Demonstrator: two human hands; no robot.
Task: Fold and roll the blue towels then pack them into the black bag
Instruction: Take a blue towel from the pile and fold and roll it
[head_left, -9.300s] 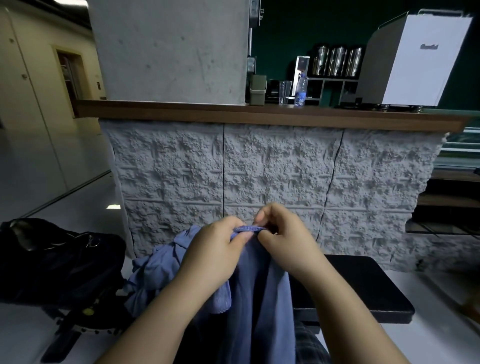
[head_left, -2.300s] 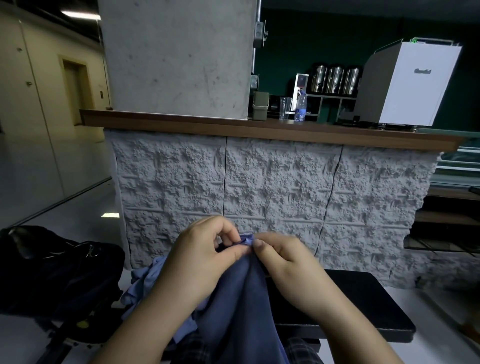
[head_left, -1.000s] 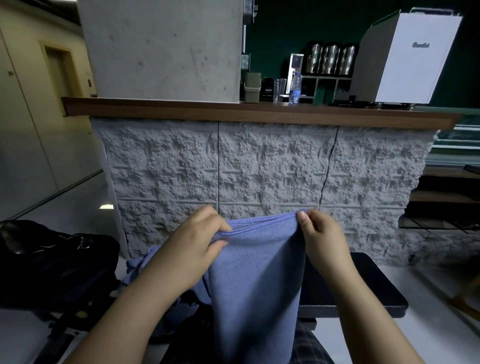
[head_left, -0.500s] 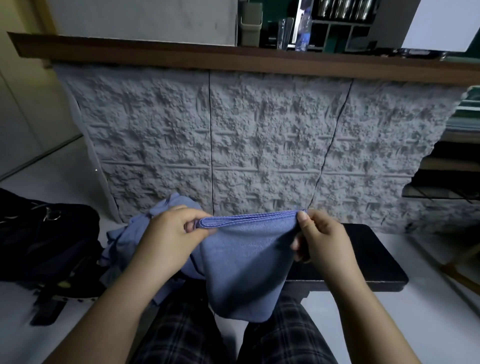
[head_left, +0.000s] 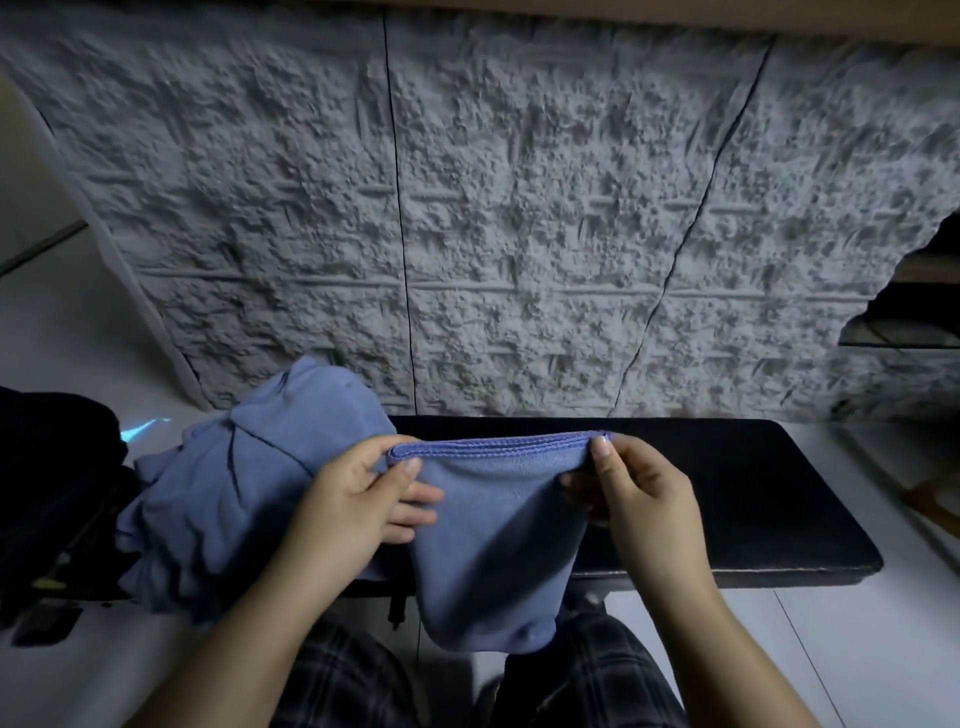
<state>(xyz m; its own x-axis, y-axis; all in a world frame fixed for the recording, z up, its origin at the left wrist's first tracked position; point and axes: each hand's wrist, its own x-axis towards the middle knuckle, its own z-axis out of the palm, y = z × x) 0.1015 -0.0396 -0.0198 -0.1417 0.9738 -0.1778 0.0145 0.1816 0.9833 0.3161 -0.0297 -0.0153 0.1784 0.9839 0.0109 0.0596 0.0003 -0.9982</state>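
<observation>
A folded blue towel (head_left: 493, 540) hangs over the front edge of the black bench (head_left: 727, 499), its doubled hemmed edge stretched level between my hands. My left hand (head_left: 363, 493) pinches the left corner with thumb on top. My right hand (head_left: 639, 488) pinches the right corner. A heap of several crumpled blue towels (head_left: 244, 483) lies on the bench's left end, just left of my left hand. The black bag (head_left: 52, 499) sits on the floor at the far left, partly cut off by the frame.
A rough grey stone-textured counter front (head_left: 493, 208) rises right behind the bench. Pale glossy floor (head_left: 857, 649) shows to the right and left. My knees in dark checked trousers (head_left: 597, 686) are below the hanging towel.
My view has tilted down and both hands have lowered the stretched towel toward the bench. Earlier the hands were pinching the corners together, then spread them apart.
</observation>
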